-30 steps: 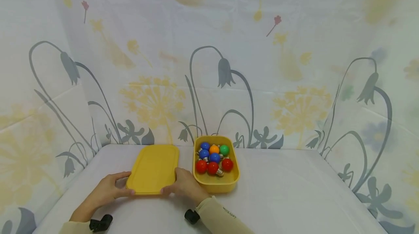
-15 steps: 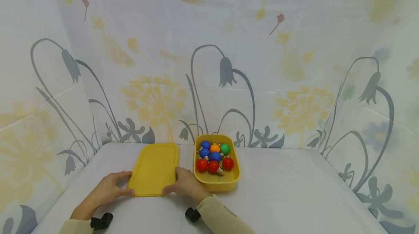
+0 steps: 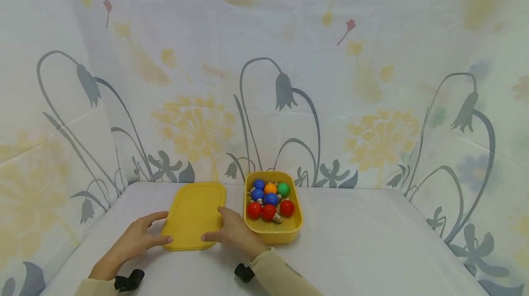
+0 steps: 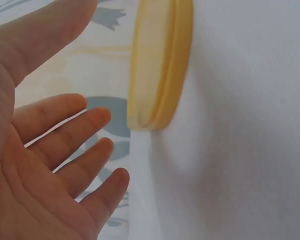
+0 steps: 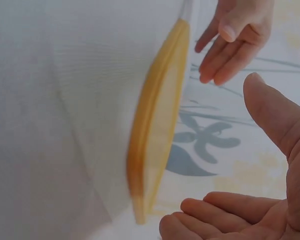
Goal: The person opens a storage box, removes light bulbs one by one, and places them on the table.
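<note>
A yellow rectangular lid with rounded corners lies flat on the white table, left of centre in the head view. My left hand hovers at its left near corner, thumb and fingers spread. Over the opposite side is my right hand, its fingers and thumb overlapping the lid's right edge. Both wrist views show a gap between the hands and the lid; neither hand holds anything. To the right of the lid stands a yellow box, uncovered, with several bulbs inside, red ones, blue ones, an orange one and a green one.
The box sits close beside my right forearm. A white cloth with printed flowers rises behind the table and along both sides. Black wrist cameras are strapped below each hand.
Both hands held the lid by its near corners earlier. It now lies flat, slightly nearer to me, and the fingers have let go and lifted a little.
</note>
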